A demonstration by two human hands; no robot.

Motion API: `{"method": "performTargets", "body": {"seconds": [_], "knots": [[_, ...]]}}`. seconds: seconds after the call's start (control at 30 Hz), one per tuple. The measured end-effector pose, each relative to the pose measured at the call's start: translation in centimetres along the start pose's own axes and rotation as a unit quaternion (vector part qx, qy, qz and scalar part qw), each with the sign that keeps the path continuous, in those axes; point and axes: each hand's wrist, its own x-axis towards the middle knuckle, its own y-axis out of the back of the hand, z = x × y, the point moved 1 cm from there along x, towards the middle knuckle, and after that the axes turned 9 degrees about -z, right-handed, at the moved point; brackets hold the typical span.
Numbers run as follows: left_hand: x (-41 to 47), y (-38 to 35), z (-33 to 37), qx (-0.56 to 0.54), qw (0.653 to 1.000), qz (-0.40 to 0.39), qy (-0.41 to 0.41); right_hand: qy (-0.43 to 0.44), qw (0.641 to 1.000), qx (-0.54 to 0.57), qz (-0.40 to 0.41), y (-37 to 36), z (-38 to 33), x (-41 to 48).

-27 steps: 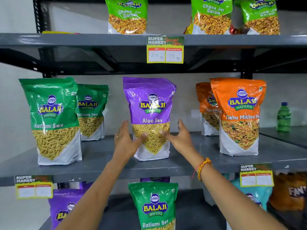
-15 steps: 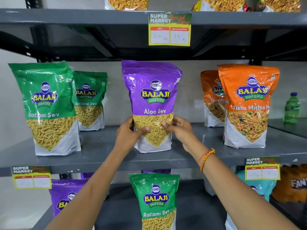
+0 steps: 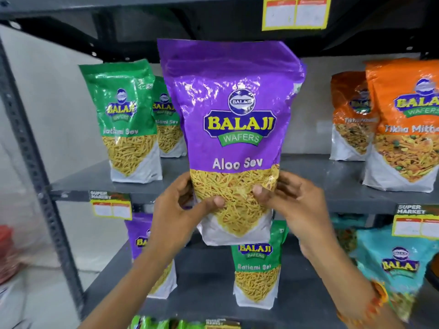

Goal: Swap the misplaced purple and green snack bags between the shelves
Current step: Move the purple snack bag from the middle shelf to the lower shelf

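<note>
The purple Aloo Sev bag (image 3: 234, 110) is upright in the air in front of the middle shelf (image 3: 337, 186), close to the camera. My left hand (image 3: 180, 210) grips its lower left side and my right hand (image 3: 289, 205) its lower right side, thumbs on the front. Below it, on the lower shelf (image 3: 204, 281), a green Ratlami Sev bag (image 3: 256, 271) stands next to another purple bag (image 3: 142, 236), which my left arm partly hides. Two green Ratlami Sev bags (image 3: 123, 119) stand on the middle shelf at the left.
Orange Tikha Mitha bags (image 3: 403, 129) stand on the middle shelf's right side. A teal bag (image 3: 394, 267) sits at the lower right. Yellow price tags (image 3: 110, 206) hang on the shelf edges. The rack's grey upright (image 3: 35, 162) runs down the left, with a white wall beside it.
Both hands closed on the purple bag's lower sides, lifted it off the middle shelf and drew it toward the camera. The view has shifted downward.
</note>
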Motion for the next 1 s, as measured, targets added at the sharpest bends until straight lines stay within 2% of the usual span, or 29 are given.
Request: {"method": "performTargets", "body": {"seconds": [0.17, 0.3, 0.5, 0.6, 0.73, 1.0], "knots": [[-6.5, 1.1, -3.0, 0.023, 0.999, -0.002, 0.046, -0.058, 0.998, 0.012, -0.011, -1.9, 4.3, -5.0], [-10.9, 1.6, -8.3, 0.038, 0.99, -0.006, 0.133, -0.134, 0.991, 0.007, -0.023, -2.9, 10.7, -8.1], [-14.1, 1.8, -17.7, 0.116, 0.954, -0.039, 0.273, -0.238, 0.97, -0.027, -0.04, -4.2, 21.7, -9.9], [-13.9, 1.5, -21.3, 0.16, 0.934, -0.028, 0.319, -0.266, 0.962, -0.048, -0.048, -5.0, 25.9, -8.9], [-12.0, 1.0, -24.5, 0.152, 0.932, 0.013, 0.329, -0.285, 0.954, -0.077, -0.052, -5.3, 29.8, -6.6], [-10.6, 0.8, -28.5, 0.135, 0.935, 0.03, 0.326, -0.309, 0.943, -0.119, -0.044, -5.8, 34.7, -5.6]]}}
